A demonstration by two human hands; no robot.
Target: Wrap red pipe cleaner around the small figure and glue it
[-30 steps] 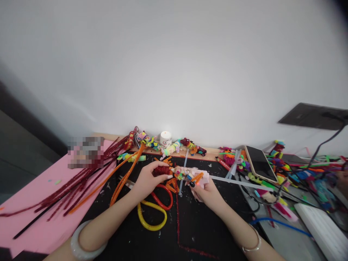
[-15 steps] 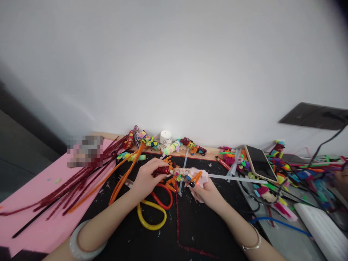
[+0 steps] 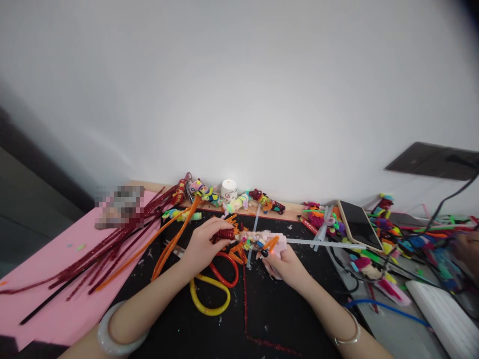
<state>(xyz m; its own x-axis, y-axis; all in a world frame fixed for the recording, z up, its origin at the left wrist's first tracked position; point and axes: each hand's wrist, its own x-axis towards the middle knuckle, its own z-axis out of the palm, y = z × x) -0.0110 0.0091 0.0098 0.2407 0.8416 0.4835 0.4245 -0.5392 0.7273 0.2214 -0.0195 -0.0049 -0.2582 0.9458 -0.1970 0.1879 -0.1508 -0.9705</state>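
Observation:
My left hand [image 3: 204, 243] is closed around the dark red end of a small pipe-cleaner figure [image 3: 225, 234], which has orange strands and multicoloured bits. In my right hand [image 3: 290, 264] is a pale pink hot glue gun [image 3: 279, 239]. A long translucent glue stick [image 3: 325, 243] juts from its back toward the right. The gun's front meets or overlaps the figure, so the nozzle tip cannot be made out. Below my left hand lie scissors [image 3: 211, 313] with a red and a yellow handle loop. A red tinsel strand [image 3: 245, 299] runs down the black mat.
Dark red pipe cleaners [image 3: 123, 239] spread over a pink sheet [image 3: 41, 294] on the left. Finished-looking figures and a paper cup [image 3: 229, 189] line the wall. Rightward are a phone [image 3: 360, 224], a white keyboard [image 3: 441, 316], cables and colourful pipe cleaners. Someone else's hand [image 3: 467, 249] shows at the right edge.
Both hands keep their hold on the figure and glue gun, nearly unmoved. The whole view has shifted very slightly. The other person's hand at the right edge has come further into view.

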